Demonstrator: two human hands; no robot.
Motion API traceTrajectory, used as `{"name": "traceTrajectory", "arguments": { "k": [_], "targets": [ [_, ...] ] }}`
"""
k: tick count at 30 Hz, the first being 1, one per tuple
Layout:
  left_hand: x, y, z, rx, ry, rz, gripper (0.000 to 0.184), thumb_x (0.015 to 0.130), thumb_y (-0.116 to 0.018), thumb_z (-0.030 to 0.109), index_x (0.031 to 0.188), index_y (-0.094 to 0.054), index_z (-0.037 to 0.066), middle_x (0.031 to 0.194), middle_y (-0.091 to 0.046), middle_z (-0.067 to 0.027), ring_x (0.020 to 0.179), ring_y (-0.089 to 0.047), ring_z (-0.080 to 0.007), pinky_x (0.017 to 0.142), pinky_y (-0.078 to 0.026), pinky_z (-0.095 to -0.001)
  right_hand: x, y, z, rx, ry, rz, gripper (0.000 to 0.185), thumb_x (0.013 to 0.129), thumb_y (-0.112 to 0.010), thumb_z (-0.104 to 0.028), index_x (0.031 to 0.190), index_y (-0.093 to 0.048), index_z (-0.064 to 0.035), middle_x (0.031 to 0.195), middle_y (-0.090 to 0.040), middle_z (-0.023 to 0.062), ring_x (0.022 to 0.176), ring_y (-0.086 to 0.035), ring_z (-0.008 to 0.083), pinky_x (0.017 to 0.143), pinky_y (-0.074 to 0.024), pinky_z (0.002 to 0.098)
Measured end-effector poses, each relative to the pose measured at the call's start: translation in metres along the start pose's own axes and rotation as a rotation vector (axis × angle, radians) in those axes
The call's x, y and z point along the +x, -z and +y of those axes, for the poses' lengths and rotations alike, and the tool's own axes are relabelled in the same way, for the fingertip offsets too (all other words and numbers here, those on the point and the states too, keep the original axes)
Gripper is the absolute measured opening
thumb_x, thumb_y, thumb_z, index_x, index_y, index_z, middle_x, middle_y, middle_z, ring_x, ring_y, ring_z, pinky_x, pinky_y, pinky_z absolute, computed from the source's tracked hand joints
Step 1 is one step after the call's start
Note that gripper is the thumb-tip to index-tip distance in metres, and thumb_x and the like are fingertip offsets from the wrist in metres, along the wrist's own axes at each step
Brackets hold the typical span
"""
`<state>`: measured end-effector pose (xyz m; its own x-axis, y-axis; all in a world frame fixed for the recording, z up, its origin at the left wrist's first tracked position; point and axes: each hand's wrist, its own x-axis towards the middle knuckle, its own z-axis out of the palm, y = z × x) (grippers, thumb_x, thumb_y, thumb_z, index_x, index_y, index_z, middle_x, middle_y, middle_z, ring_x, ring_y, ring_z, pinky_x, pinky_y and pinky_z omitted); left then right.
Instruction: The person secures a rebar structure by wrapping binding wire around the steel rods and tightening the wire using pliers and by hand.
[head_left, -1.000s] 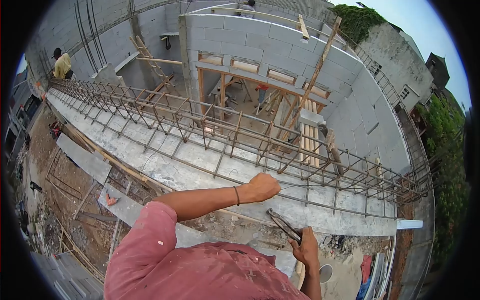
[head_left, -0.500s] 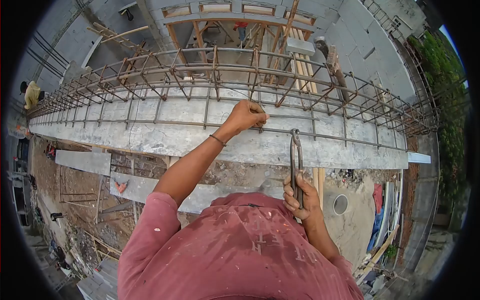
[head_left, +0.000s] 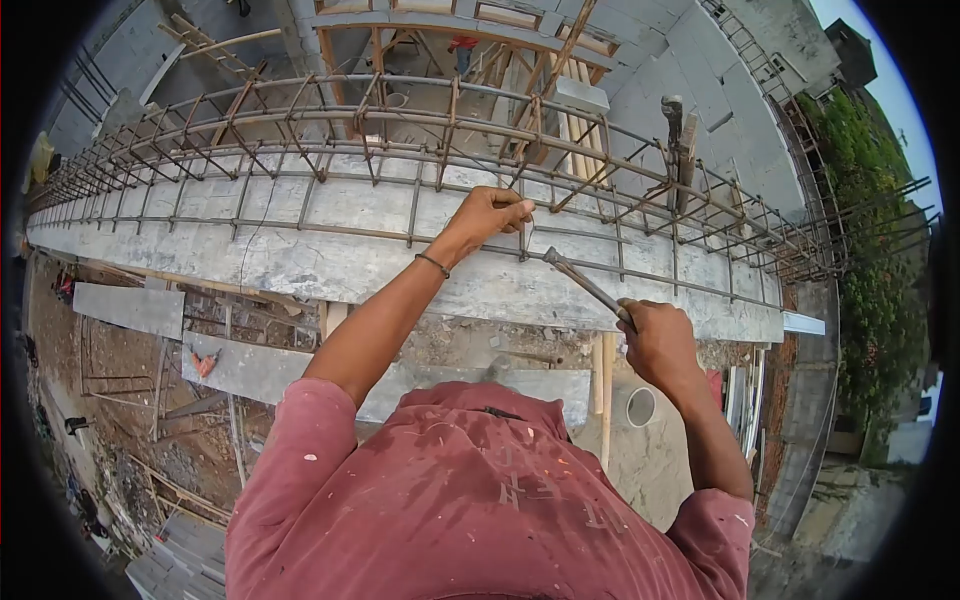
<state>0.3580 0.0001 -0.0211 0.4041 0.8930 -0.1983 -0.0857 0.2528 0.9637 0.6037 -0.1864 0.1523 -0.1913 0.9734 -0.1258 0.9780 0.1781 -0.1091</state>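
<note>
My left hand (head_left: 487,217) is over the near side of a long rebar cage (head_left: 413,207), thumb and fingers pinched together. A thin tie wire (head_left: 530,228) shows just below the fingertips, partly hidden by them. In my right hand (head_left: 660,345) is a pair of metal pincers (head_left: 592,284), gripped by the handles and slanting up to the left. Their jaws are close to the cage's lowest near bar, right of and below my left fingertips. Whether the jaws touch the bar I cannot tell.
The cage lies along a pale flat board surface (head_left: 450,280) with its edge toward me. Below are loose boards (head_left: 130,312), debris and a round pipe opening (head_left: 641,407). A hammer (head_left: 672,125) stands against the cage at right. Another person (head_left: 462,50) is in the background.
My right hand has moved right and upward, tilting the upright pincers so their jaws point up-left toward the bar. My left hand stays pinched at nearly the same spot. The view has shifted slightly.
</note>
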Motion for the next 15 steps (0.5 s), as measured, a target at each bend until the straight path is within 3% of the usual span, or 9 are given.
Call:
{"name": "traceTrajectory", "arguments": {
  "k": [2, 5, 6, 8, 10, 11, 12, 15],
  "targets": [
    [0.001, 0.004, -0.008, -0.022, -0.127, -0.031, 0.029, 0.097, -0.072, 0.022, 0.113, -0.074, -0.002, 0.099, -0.076, -0.0102, 0.086, -0.072, -0.0155, 0.079, -0.059, -0.0298, 0.017, 0.022, 0.000, -0.318, 0.065, -0.080, 0.033, 0.088, -0.059, -0.008, 0.119, -0.068, -0.0015, 0.097, -0.071, 0.0202, 0.079, -0.071, 0.0414, 0.069, -0.0557, 0.0525],
    [0.000, 0.002, -0.014, -0.065, -0.292, -0.021, 0.026, 0.099, -0.067, 0.013, 0.119, -0.072, -0.003, 0.101, -0.077, -0.0127, 0.091, -0.072, -0.0176, 0.080, -0.059, -0.0310, 0.045, 0.068, -0.046, -0.526, 0.082, -0.177, 0.039, 0.090, -0.056, -0.008, 0.127, -0.063, 0.0043, 0.103, -0.069, 0.0208, 0.082, -0.071, 0.0391, 0.075, -0.0560, 0.0516],
    [-0.007, 0.000, -0.011, -0.096, -0.299, 0.001, 0.026, 0.099, -0.067, 0.013, 0.119, -0.072, -0.003, 0.101, -0.077, -0.0127, 0.091, -0.072, -0.0176, 0.080, -0.059, -0.0310, 0.055, 0.074, -0.056, -0.660, 0.200, -0.108, 0.042, 0.091, -0.056, -0.007, 0.131, -0.060, 0.0060, 0.109, -0.066, 0.0210, 0.089, -0.070, 0.0373, 0.083, -0.0552, 0.0515],
    [-0.022, -0.006, -0.009, 0.138, -0.391, 0.236, 0.024, 0.097, -0.062, 0.003, 0.118, -0.069, -0.006, 0.099, -0.077, -0.0153, 0.085, -0.074, -0.0227, 0.080, -0.058, -0.0347, 0.077, 0.080, -0.069, -0.814, 0.349, -0.049, 0.045, 0.092, -0.055, -0.007, 0.135, -0.057, 0.0077, 0.116, -0.063, 0.0211, 0.096, -0.068, 0.0355, 0.090, -0.0544, 0.0513],
    [-0.042, -0.012, -0.016, 0.192, -0.421, 0.357, 0.027, 0.100, -0.055, 0.003, 0.123, -0.069, -0.003, 0.102, -0.077, -0.0152, 0.089, -0.074, -0.0193, 0.080, -0.058, -0.0327, 0.100, 0.074, -0.075, -1.039, 0.590, 0.122, 0.045, 0.094, -0.055, -0.009, 0.137, -0.055, 0.0057, 0.126, -0.055, 0.0210, 0.110, -0.061, 0.0321, 0.103, -0.0485, 0.0547],
    [-0.060, -0.016, -0.015, 0.137, -0.427, 0.492, 0.026, 0.100, -0.054, 0.002, 0.120, -0.069, -0.003, 0.101, -0.077, -0.0150, 0.088, -0.074, -0.0194, 0.079, -0.058, -0.0326, 0.114, 0.067, -0.076, -1.042, 0.548, 0.057, 0.052, 0.095, -0.055, -0.009, 0.145, -0.048, 0.0048, 0.134, -0.049, 0.0202, 0.118, -0.055, 0.0327, 0.106, -0.0450, 0.0606],
    [-0.078, -0.021, -0.013, 0.084, -0.431, 0.626, 0.025, 0.100, -0.053, 0.001, 0.118, -0.070, -0.003, 0.100, -0.077, -0.0148, 0.087, -0.074, -0.0195, 0.078, -0.058, -0.0325, 0.123, 0.063, -0.081, -1.054, 0.566, 0.048, 0.052, 0.095, -0.055, -0.009, 0.145, -0.048, 0.0048, 0.134, -0.049, 0.0202, 0.118, -0.055, 0.0327, 0.106, -0.0450, 0.0606],
    [-0.123, -0.037, -0.029, -0.003, -0.452, 0.657, 0.022, 0.100, -0.052, 0.001, 0.111, -0.070, -0.002, 0.097, -0.076, -0.0147, 0.084, -0.073, -0.0201, 0.076, -0.058, -0.0331, 0.142, 0.049, -0.087, -1.077, 0.522, -0.028, 0.066, 0.095, -0.055, -0.009, 0.155, -0.031, 0.0026, 0.141, -0.042, 0.0185, 0.122, -0.051, 0.0373, 0.105, -0.0405, 0.0715]
  ]
}}
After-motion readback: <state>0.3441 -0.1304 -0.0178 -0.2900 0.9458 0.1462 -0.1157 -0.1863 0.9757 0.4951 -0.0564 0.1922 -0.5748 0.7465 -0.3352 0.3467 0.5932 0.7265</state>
